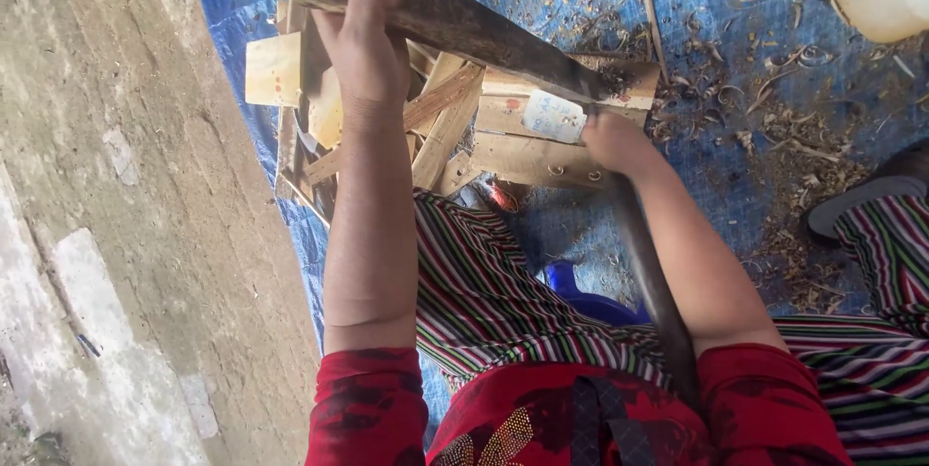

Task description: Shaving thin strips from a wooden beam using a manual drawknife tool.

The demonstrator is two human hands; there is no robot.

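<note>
Two hands on one long dark wooden pole over a blue tarp.

The left hand (368, 50) wraps around the dark pole (464, 21); the right hand (610, 142) grips a white-bladed tool (554, 116) pressed against the pole's lower end. Beneath lie one pile of pale wood offcuts (455, 127) and scattered shavings (774, 98) on the tarp (716, 1).

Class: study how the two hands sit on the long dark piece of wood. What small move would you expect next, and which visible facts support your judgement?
Probably a short stroke of the right hand along the dark wood. The left hand grips the wood's upper part, steadying it, while the right hand sits at its lower end. Curled shavings on the blue tarp suggest shaving work. Any tool there is hidden.
</note>
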